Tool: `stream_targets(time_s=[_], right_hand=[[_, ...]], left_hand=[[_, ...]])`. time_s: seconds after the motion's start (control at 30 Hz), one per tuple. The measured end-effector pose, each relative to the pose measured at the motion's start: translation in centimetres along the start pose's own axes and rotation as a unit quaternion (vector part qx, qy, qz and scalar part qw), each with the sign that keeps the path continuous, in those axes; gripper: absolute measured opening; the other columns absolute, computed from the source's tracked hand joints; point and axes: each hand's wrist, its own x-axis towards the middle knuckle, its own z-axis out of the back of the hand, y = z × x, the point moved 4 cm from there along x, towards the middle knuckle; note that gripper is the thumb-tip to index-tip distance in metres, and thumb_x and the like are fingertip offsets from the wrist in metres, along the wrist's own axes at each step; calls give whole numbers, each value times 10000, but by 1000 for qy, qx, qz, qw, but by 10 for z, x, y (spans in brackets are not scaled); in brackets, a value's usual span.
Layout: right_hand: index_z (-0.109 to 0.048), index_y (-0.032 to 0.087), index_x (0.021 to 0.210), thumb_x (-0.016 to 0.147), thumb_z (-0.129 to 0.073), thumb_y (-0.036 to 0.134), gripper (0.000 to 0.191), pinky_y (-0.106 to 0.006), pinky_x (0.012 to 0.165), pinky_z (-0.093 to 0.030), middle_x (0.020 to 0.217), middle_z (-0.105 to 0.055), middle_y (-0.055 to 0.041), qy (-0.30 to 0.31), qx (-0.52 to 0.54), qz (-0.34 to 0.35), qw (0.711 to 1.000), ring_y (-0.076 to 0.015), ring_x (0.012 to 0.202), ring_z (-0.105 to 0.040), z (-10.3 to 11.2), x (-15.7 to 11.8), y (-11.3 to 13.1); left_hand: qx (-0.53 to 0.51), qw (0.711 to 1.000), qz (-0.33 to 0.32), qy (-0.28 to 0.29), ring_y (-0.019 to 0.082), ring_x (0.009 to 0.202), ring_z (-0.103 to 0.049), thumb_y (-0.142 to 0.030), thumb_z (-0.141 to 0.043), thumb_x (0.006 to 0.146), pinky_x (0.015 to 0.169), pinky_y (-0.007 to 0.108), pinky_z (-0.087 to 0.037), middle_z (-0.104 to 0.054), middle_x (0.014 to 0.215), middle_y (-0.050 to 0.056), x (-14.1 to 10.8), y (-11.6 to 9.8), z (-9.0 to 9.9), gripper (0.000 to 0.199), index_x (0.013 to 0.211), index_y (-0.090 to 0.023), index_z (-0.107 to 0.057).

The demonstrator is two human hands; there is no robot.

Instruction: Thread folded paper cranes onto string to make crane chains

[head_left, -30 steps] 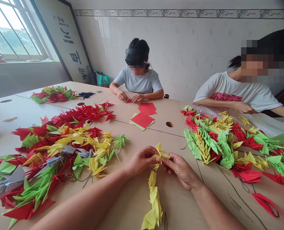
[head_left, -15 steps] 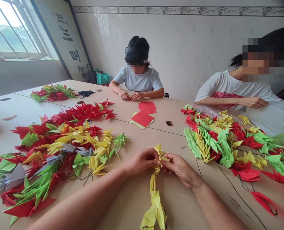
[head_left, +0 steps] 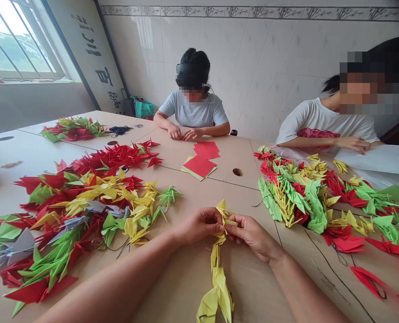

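a head-worn camera looks forward and down over the tabletop (head_left: 172, 294) from its near side. the left hand (head_left: 201, 226) and right hand (head_left: 253, 235) sit close, just below mid-frame, with the yellow folded-paper garland (head_left: 222, 287) running toward the lens to the bottom edge. farther off, the view faces a tiled wall (head_left: 263, 67), wide enough to take in a barred window (head_left: 14, 40) at upper left.
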Motion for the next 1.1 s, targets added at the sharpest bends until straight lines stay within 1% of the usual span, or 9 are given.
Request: stream_targets(time_s=[0.1,0.27,0.4,0.5,0.67,1.1], right_hand=[[-605,164,709,679,-716,498,354,-230,510,-284,606,-536,27,-4,10,-1,1000,-99,556,-416,1,1,0],[-613,163,708,663,-731,493,353,-227,507,-285,613,-539,28,-12,25,-3,1000,-98,559,-422,0,1,2],[-611,160,704,650,-736,501,367,-225,507,-288,613,-538,29,-12,23,-9,1000,-96,557,-422,0,1,1],[-607,157,720,655,-733,503,374,-221,501,-283,610,-542,28,-2,15,-10,1000,-94,557,-417,0,1,-1],[-604,144,723,638,-747,500,392,-221,494,-266,590,-532,29,10,-3,-20,1000,-87,537,-400,1,1,0],[-585,152,710,685,-714,497,369,-221,493,-280,587,-544,28,19,-12,-9,1000,-85,529,-393,2,1,-1]], left_hand=[[0,1000,-13,-4,133,714,-575,-423,-715,684,653,249,-407,-613,750,30,0,0,0,345,788,-140,-549],[16,1000,-23,-5,147,746,-582,-411,-679,731,653,253,-401,-628,792,50,-1,-1,0,322,853,-138,-560],[16,1000,-13,-4,124,692,-558,-412,-702,701,625,241,-392,-604,744,24,-1,-1,1,330,805,-136,-556],[8,1000,-2,2,104,653,-535,-397,-727,673,607,233,-387,-582,709,5,-1,-1,1,335,773,-131,-550],[-18,1000,7,14,113,659,-553,-391,-749,649,611,241,-399,-591,711,20,-2,0,0,349,739,-123,-544],[-6,1000,17,-7,85,611,-523,-385,-753,642,581,215,-381,-581,677,3,0,3,1,346,722,-119,-547]])
